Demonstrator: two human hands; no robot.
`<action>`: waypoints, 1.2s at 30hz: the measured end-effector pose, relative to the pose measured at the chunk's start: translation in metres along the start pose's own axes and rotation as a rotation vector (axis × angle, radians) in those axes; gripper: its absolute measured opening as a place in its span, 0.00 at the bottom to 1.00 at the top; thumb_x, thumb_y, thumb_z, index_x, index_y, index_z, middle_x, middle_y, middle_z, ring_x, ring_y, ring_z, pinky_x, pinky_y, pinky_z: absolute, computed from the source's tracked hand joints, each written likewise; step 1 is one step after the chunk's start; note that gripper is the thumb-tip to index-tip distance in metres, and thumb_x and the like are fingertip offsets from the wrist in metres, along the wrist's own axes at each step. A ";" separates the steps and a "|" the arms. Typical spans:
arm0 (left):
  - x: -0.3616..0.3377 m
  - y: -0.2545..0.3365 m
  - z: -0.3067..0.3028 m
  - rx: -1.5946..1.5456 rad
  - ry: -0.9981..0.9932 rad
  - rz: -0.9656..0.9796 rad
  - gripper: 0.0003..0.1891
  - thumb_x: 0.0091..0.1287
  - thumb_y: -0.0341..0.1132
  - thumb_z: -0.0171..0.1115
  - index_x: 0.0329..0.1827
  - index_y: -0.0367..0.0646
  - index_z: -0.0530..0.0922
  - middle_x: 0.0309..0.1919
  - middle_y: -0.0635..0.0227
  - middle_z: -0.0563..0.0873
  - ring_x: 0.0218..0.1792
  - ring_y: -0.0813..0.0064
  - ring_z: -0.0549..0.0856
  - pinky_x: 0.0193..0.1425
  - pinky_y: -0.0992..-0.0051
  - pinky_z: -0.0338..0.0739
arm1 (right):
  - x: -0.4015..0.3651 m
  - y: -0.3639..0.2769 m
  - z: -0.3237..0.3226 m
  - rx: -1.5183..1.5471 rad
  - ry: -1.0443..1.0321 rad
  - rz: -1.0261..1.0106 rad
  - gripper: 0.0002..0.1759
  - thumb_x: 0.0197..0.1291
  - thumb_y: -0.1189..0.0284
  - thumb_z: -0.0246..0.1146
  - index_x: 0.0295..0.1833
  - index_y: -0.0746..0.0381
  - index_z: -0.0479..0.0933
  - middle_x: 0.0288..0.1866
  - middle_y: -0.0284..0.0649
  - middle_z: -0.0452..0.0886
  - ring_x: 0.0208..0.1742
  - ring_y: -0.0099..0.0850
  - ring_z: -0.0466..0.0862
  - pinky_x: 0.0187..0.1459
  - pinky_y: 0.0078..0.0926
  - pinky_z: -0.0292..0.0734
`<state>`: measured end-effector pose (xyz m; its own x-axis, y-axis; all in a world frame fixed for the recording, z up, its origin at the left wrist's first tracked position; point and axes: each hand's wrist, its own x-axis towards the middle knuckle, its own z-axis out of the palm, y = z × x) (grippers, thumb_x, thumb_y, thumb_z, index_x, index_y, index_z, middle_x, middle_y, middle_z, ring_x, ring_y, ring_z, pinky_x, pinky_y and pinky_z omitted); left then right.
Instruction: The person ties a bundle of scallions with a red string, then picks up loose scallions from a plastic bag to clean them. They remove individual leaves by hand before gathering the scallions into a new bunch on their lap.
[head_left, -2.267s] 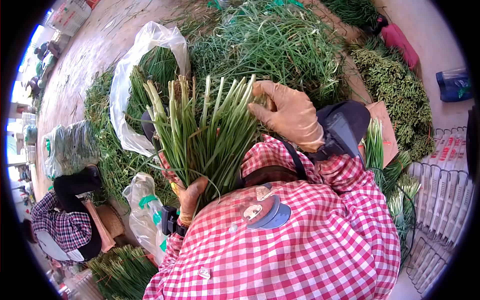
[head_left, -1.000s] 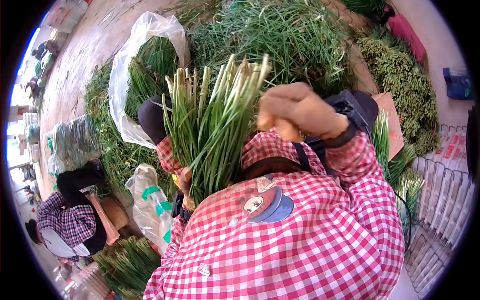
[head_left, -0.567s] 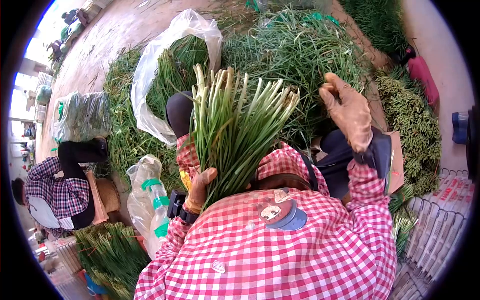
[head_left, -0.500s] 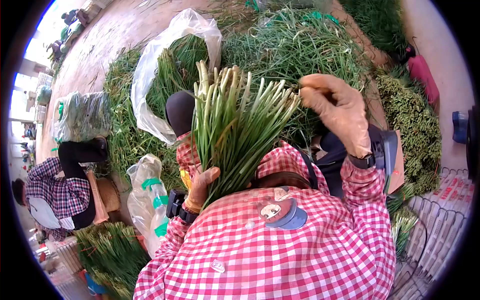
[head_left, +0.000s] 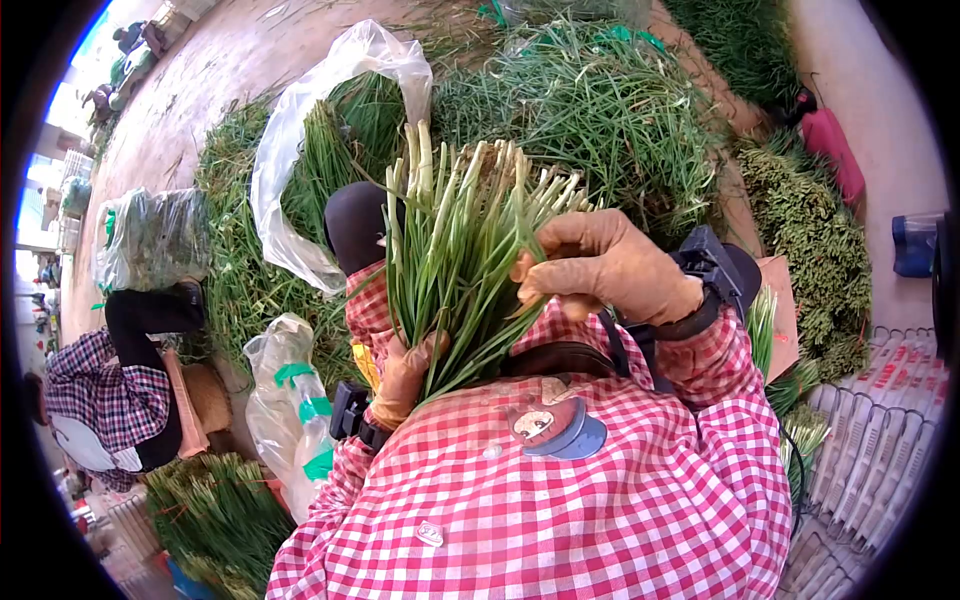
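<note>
My left hand (head_left: 402, 378), in a tan glove, is wrapped round the lower leafy part of a bunch of chives (head_left: 450, 250). The pale stem ends point up and away from me, and the green leaves hang down against my checked apron. My right hand (head_left: 615, 268), gloved likewise, is at the bunch's right side. Its thumb and fingers pinch together at the outer chive stalks; the exact grip is partly hidden by the fingers. Beyond the bunch, a clear plastic bag (head_left: 275, 170) stands open round more chives (head_left: 325, 150).
A big heap of loose greens (head_left: 600, 110) spreads across the floor ahead. At left sits a co-worker (head_left: 110, 390), near a filled plastic bag (head_left: 155, 235). A rolled plastic bag with green tape (head_left: 290, 400) lies beside my left arm. Stacked chives (head_left: 220, 515) are at lower left.
My right hand has come down and left from beyond the bunch's right edge to its stalks, fingers closing. My left hand still holds the bunch, whose stems are somewhat more gathered.
</note>
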<state>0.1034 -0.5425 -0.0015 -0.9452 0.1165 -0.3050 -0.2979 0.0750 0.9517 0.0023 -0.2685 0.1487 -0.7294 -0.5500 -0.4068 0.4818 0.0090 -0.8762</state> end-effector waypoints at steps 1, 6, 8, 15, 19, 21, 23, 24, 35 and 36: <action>0.001 -0.003 0.003 -0.055 0.005 0.005 0.21 0.64 0.39 0.64 0.55 0.38 0.76 0.47 0.68 0.83 0.45 0.77 0.81 0.50 0.75 0.75 | -0.002 -0.003 -0.005 -0.013 0.004 0.039 0.09 0.56 0.76 0.64 0.42 0.68 0.79 0.32 0.40 0.84 0.15 0.14 0.71 0.16 0.12 0.66; -0.003 0.021 0.020 -0.305 -0.037 0.074 0.17 0.64 0.35 0.65 0.54 0.38 0.78 0.46 0.68 0.84 0.44 0.77 0.82 0.49 0.77 0.76 | -0.016 -0.012 -0.052 0.490 0.132 -0.414 0.14 0.61 0.70 0.60 0.47 0.68 0.78 0.35 0.37 0.84 0.18 0.12 0.72 0.15 0.07 0.63; -0.005 0.034 0.024 -0.309 -0.018 0.042 0.17 0.64 0.35 0.65 0.54 0.38 0.78 0.47 0.68 0.84 0.44 0.78 0.82 0.50 0.77 0.76 | -0.018 -0.019 -0.086 0.402 0.379 -0.618 0.18 0.62 0.68 0.60 0.53 0.70 0.74 0.36 0.38 0.84 0.20 0.13 0.74 0.17 0.10 0.68; -0.005 0.043 0.033 -0.323 -0.012 -0.034 0.18 0.64 0.29 0.64 0.57 0.38 0.76 0.50 0.68 0.83 0.49 0.79 0.80 0.55 0.77 0.74 | 0.014 -0.005 -0.080 -1.214 0.892 -0.522 0.29 0.64 0.58 0.59 0.66 0.63 0.67 0.52 0.49 0.80 0.51 0.41 0.82 0.54 0.34 0.78; -0.010 0.052 0.037 -0.262 -0.064 -0.080 0.19 0.64 0.28 0.64 0.58 0.38 0.75 0.51 0.67 0.83 0.50 0.78 0.80 0.57 0.76 0.74 | 0.034 0.005 -0.018 -1.639 0.400 -0.584 0.33 0.52 0.45 0.63 0.60 0.52 0.75 0.71 0.38 0.64 0.75 0.36 0.54 0.73 0.56 0.33; -0.012 0.057 0.039 -0.231 -0.087 -0.094 0.19 0.64 0.27 0.63 0.59 0.38 0.74 0.52 0.67 0.82 0.51 0.77 0.79 0.57 0.75 0.74 | 0.053 0.026 -0.012 -1.374 0.366 -0.796 0.30 0.50 0.44 0.64 0.55 0.49 0.79 0.70 0.36 0.66 0.75 0.36 0.53 0.71 0.63 0.26; -0.014 0.058 0.040 -0.238 -0.084 -0.111 0.20 0.64 0.26 0.63 0.59 0.37 0.74 0.53 0.66 0.82 0.52 0.76 0.79 0.58 0.75 0.73 | 0.047 0.017 -0.007 -1.241 0.049 -0.536 0.25 0.50 0.44 0.64 0.46 0.49 0.83 0.67 0.34 0.69 0.74 0.37 0.54 0.70 0.64 0.24; -0.012 0.055 0.036 -0.209 -0.149 -0.086 0.19 0.66 0.32 0.62 0.58 0.36 0.74 0.53 0.65 0.82 0.51 0.76 0.80 0.58 0.75 0.73 | 0.047 0.024 -0.005 -1.150 0.090 -0.606 0.18 0.54 0.49 0.64 0.38 0.51 0.85 0.56 0.33 0.78 0.71 0.38 0.61 0.68 0.67 0.25; 0.003 0.053 0.027 -0.371 -0.066 -0.283 0.22 0.71 0.47 0.54 0.57 0.38 0.75 0.49 0.65 0.82 0.46 0.78 0.81 0.52 0.76 0.75 | 0.060 0.053 -0.044 -1.163 0.654 -0.888 0.07 0.62 0.66 0.62 0.45 0.48 0.80 0.21 0.27 0.78 0.24 0.26 0.81 0.73 0.46 0.51; 0.000 0.054 0.029 -0.378 -0.059 -0.271 0.20 0.70 0.44 0.55 0.57 0.38 0.75 0.48 0.66 0.83 0.45 0.79 0.81 0.50 0.77 0.76 | 0.058 0.042 -0.059 -1.343 0.618 -0.797 0.08 0.63 0.68 0.61 0.47 0.48 0.79 0.18 0.26 0.75 0.19 0.22 0.78 0.69 0.38 0.62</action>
<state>0.0912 -0.5101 0.0484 -0.8208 0.1994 -0.5353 -0.5709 -0.2548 0.7805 -0.0486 -0.2507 0.0725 -0.7958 -0.3833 0.4688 -0.5661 0.7458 -0.3511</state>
